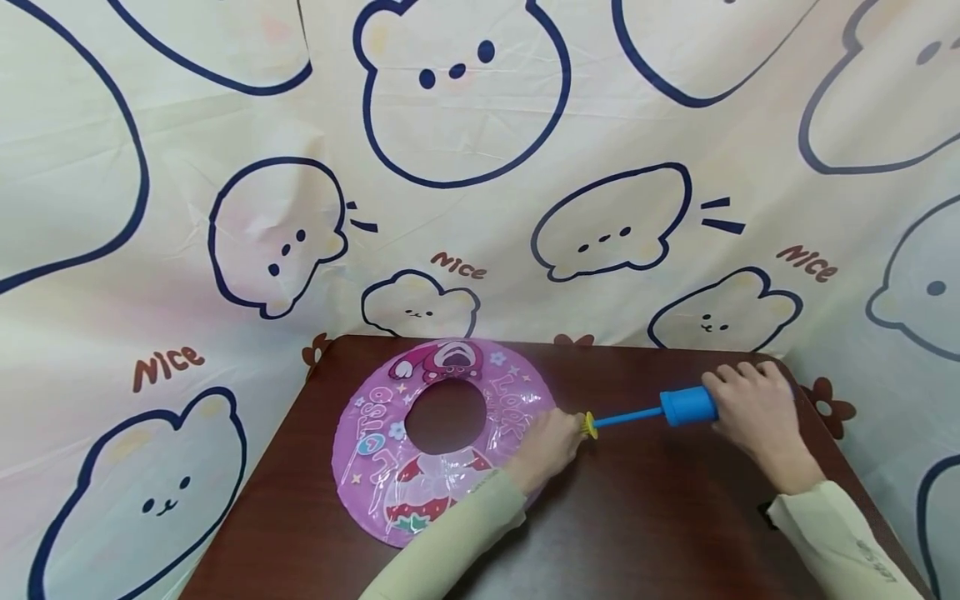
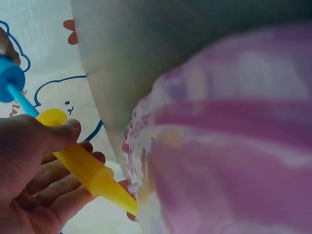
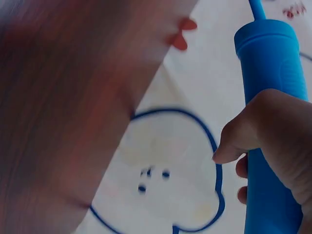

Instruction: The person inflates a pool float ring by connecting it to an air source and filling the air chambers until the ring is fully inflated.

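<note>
A pink inflatable swim ring (image 1: 367, 475) with printed strawberries and lettering lies on the table, looking round and puffed. My left hand (image 1: 546, 448) is at its right edge, holding the yellow nozzle (image 2: 80, 165) of a hand pump between thumb and fingers. In the left wrist view the nozzle's narrow tip meets the ring's side; whether it sits inside a valve is hard to see. A thin blue rod (image 1: 630, 416) runs from the nozzle to the blue pump barrel (image 3: 270, 63). My right hand (image 1: 757, 417) grips that barrel, above the table's right side.
The dark brown table (image 1: 630, 517) reaches back to a cream cloth (image 1: 465, 225) printed with bear outlines. The same cloth hangs along both sides. Near my right sleeve, a small black item (image 1: 767, 515) shows at the cuff.
</note>
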Tool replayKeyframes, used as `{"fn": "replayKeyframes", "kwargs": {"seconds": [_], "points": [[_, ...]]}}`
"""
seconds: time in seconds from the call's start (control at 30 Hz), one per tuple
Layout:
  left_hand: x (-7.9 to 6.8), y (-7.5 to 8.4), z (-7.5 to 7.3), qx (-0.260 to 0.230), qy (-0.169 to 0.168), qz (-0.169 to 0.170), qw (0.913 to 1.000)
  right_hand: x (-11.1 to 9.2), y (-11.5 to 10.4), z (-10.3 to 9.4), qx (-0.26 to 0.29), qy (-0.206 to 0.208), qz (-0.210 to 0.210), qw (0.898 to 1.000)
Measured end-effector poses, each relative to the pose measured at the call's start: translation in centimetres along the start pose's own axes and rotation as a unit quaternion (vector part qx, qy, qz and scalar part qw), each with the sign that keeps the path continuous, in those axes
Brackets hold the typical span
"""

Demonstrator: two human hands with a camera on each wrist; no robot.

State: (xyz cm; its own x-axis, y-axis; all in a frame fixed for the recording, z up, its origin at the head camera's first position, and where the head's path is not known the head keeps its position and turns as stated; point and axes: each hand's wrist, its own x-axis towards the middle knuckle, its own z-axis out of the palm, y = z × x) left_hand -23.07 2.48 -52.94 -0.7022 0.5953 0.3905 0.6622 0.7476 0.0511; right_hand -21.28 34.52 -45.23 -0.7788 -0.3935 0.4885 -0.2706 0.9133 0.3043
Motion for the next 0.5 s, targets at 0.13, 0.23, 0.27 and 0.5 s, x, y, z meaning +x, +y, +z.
{"fn": "replayKeyframes", "kwargs": {"seconds": [0.13,0.23,0.27,0.5], "points": [[-0.1,0.1,0.1,0.021,0.006,-0.003,0.9998,0.8,-2.4,0.9,-0.003,-0.018,-0.012,1.0],[-0.1,0.2,0.1,0.027,0.004,-0.007,0.9996,1.3,-4.3,1.6,0.005,-0.045,-0.014,0.999],[-0.1,0.2,0.1,0.026,0.002,-0.008,0.9996,1.4,-4.9,1.8,0.007,-0.053,-0.015,0.998],[0.1,0.4,0.4,0.024,0.006,-0.01,0.9996,2.2,-8.3,3.3,0.017,-0.061,-0.025,0.998]]}}
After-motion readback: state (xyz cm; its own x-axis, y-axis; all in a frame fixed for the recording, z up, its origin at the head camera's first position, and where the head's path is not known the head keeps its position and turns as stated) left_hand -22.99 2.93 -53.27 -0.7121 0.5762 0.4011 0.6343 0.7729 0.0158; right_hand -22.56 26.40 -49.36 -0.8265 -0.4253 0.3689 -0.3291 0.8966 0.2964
